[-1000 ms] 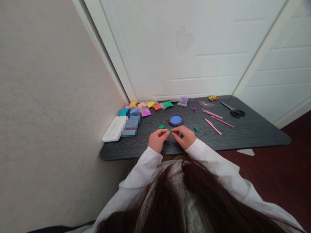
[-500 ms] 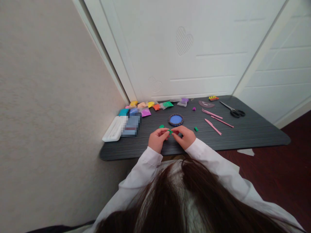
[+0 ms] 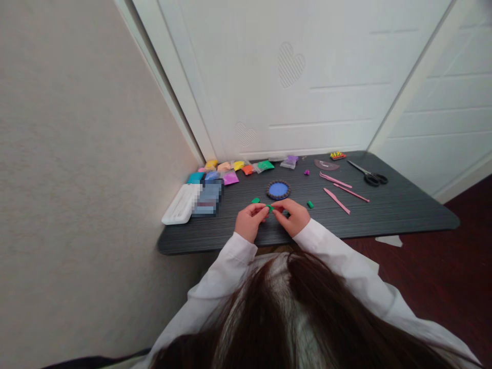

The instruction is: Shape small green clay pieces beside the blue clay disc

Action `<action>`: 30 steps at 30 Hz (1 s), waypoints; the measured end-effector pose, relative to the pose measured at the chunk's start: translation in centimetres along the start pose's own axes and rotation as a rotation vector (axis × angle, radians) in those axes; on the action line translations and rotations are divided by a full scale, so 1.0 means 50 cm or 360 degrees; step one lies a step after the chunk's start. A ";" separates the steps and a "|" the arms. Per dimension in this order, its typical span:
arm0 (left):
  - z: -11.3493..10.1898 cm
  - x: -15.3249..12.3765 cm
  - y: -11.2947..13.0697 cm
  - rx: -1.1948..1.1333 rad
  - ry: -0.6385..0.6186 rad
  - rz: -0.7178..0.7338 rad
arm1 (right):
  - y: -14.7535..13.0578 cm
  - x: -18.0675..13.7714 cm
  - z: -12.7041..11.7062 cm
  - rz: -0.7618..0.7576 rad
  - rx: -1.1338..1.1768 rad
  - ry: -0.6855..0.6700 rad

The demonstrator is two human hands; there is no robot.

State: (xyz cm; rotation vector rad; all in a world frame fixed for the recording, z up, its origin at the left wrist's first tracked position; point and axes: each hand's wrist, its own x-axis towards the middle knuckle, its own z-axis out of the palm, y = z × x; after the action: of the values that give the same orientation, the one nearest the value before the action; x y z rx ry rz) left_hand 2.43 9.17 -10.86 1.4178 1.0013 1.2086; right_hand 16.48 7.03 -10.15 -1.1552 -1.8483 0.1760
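Observation:
Between my two hands, just over the near part of the table, is a small piece of green modelling clay point(image 3: 270, 208). My left hand point(image 3: 249, 221) pinches it from the left, and my right hand point(image 3: 292, 217) pinches it from the right. A flat green clay piece point(image 3: 255, 200) lies just beyond my left fingers. To the right of my right hand rests a short green clay lump point(image 3: 310, 204). Behind my hands sits a blue clay disc point(image 3: 278, 189) with a dark beaded-looking rim. A small purple clay bit point(image 3: 306, 172) lies farther back.
Clay packets point(image 3: 265, 165) in several colours line the table's back left. A white case point(image 3: 182, 204) stands at the left, beside a blurred-out item point(image 3: 207, 199). Pink modelling tools point(image 3: 337, 200), black scissors point(image 3: 371, 177) and a translucent scraper point(image 3: 326, 164) lie on the right.
Both hands stay almost in the same place, fingers still pinching the green clay, with only slight finger movement. Nothing else on the table has visibly shifted.

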 end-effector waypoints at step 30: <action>0.000 -0.001 0.001 0.0024 0.0003 -0.0022 | -0.003 0.001 -0.001 0.0038 0.0003 0.0055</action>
State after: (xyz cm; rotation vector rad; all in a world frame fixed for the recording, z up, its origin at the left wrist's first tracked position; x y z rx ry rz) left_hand 2.43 9.12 -10.82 1.4195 1.0223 1.1944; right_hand 16.43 6.97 -10.03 -1.1724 -1.8045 0.1705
